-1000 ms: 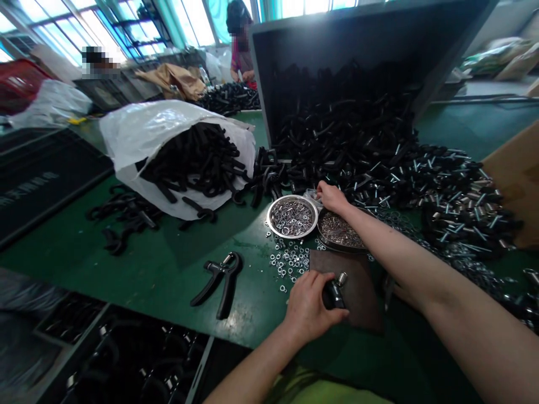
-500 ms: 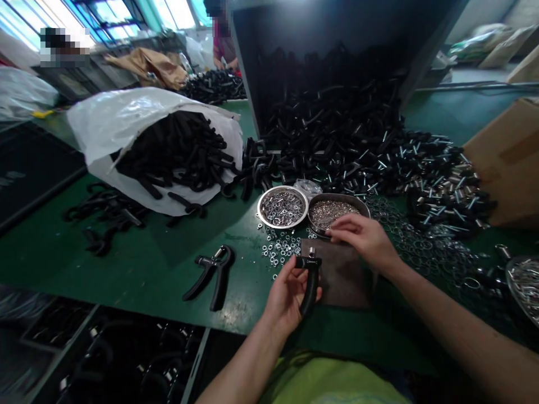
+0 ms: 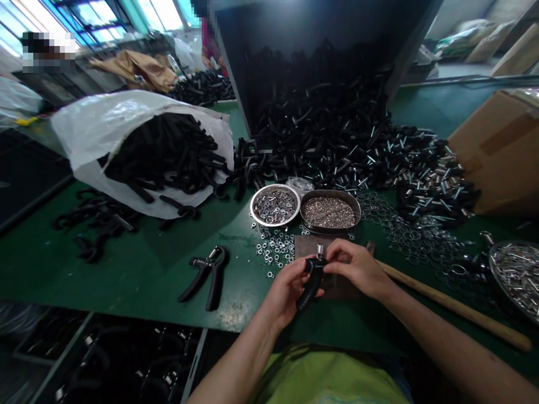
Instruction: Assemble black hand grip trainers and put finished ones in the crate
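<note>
My left hand [image 3: 288,289] is closed around a black curved hand-grip handle [image 3: 310,287], holding it upright over a dark metal plate [image 3: 304,245]. A silvery spring-like piece [image 3: 320,251] sticks up from the handle's top. My right hand [image 3: 356,266] has its thumb and fingertips pinched together against the right side of the handle's head. Whatever lies between those fingertips is too small to make out. Left of my hands, an assembled hand gripper [image 3: 207,275] with two black handles rests on the green table.
Behind my hands stand a round bowl of metal parts [image 3: 251,210] and an oval tin of tiny pieces [image 3: 359,216]. Loose nuts [image 3: 275,247] lie nearby. A wooden tool handle [image 3: 455,306] lies by my right forearm. Farther back are a white sack [image 3: 84,134] and a cardboard box [image 3: 497,151].
My right hand has come from the oval tin down to the handle's head. The handle in my left hand has turned somewhat. The wooden tool handle now shows beside my right arm.
</note>
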`<move>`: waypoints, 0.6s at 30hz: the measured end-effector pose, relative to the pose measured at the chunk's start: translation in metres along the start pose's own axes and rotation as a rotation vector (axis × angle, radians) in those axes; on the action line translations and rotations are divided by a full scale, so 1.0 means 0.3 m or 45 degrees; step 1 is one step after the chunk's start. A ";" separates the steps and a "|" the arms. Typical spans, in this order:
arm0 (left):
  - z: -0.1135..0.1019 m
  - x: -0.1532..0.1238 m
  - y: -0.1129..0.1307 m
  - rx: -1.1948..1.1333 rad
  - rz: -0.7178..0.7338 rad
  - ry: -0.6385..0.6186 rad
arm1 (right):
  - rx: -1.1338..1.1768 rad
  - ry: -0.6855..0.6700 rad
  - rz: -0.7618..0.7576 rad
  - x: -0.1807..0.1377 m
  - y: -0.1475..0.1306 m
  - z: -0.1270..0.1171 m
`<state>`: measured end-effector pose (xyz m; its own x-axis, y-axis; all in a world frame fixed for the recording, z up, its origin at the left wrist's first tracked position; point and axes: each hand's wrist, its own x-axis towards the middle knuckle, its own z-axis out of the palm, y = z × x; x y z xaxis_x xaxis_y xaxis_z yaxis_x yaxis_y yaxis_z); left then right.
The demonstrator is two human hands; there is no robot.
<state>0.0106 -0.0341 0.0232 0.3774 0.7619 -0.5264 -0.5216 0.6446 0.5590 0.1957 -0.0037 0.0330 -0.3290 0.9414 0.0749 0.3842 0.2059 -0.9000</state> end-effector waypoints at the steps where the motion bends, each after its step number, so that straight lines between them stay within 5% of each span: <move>1: -0.007 0.009 0.013 0.165 0.054 -0.039 | -0.091 -0.036 -0.069 0.000 0.014 -0.008; 6: -0.028 0.070 0.066 1.288 0.480 -0.151 | -0.870 -0.232 -0.657 0.020 0.108 -0.034; 10: -0.034 0.080 0.042 2.086 0.799 -0.179 | -1.110 -0.282 -0.788 0.024 0.145 -0.028; 14: -0.045 0.063 -0.006 2.327 0.880 -0.121 | -1.173 -0.234 -0.639 -0.049 0.148 -0.062; 18: -0.049 0.065 -0.031 2.262 0.854 0.068 | -1.323 0.124 -0.101 -0.217 0.213 -0.175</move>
<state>0.0115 -0.0262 -0.0017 0.4361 0.8994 0.0298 0.7425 -0.3783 0.5528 0.2871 -0.0377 -0.0069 -0.3322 0.9232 0.1935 0.9322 0.3526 -0.0820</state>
